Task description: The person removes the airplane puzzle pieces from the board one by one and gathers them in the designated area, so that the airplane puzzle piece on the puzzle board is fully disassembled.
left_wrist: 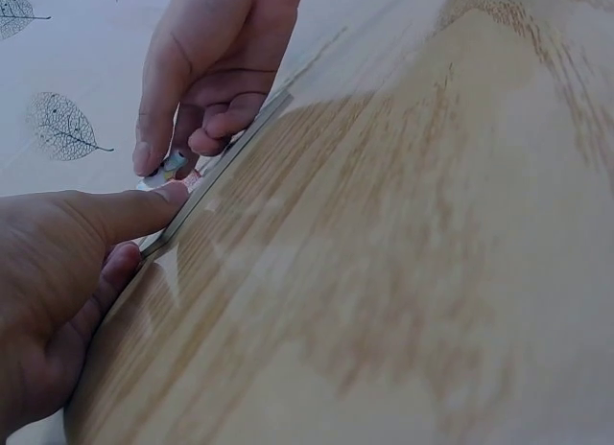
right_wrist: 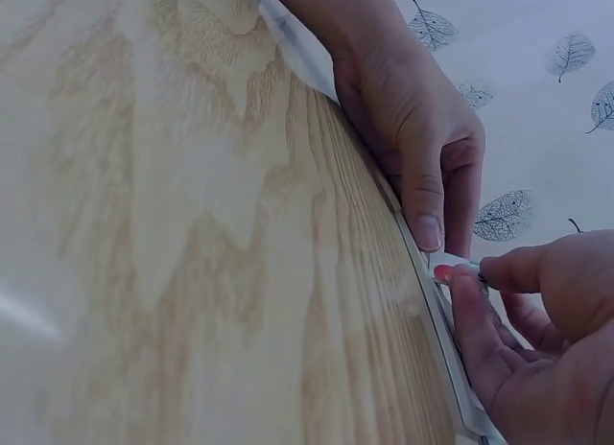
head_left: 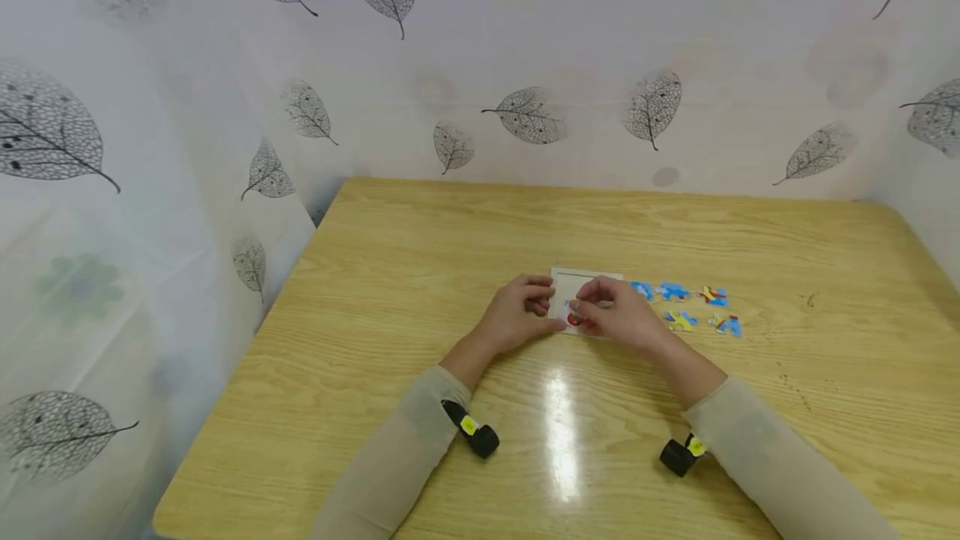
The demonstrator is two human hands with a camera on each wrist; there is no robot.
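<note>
A pale, shallow puzzle tray [head_left: 567,280] lies on the table. My left hand [head_left: 517,315] holds it at the left, with fingers along its side and the thumb by the near corner. Between thumb and fingertips my right hand [head_left: 618,315] pinches a small puzzle piece [head_left: 573,319] with a red patch, over the tray. The piece's red end [right_wrist: 443,272] shows in the right wrist view, close to the left thumb; fingers cover most of it. Whether the piece touches the tray floor I cannot tell.
Right of the tray lie several loose puzzle pieces [head_left: 672,292] in blue, yellow and red, partly behind the right hand. The wooden table [head_left: 420,257] ends at a leaf-printed curtain [head_left: 525,48] at the back and left.
</note>
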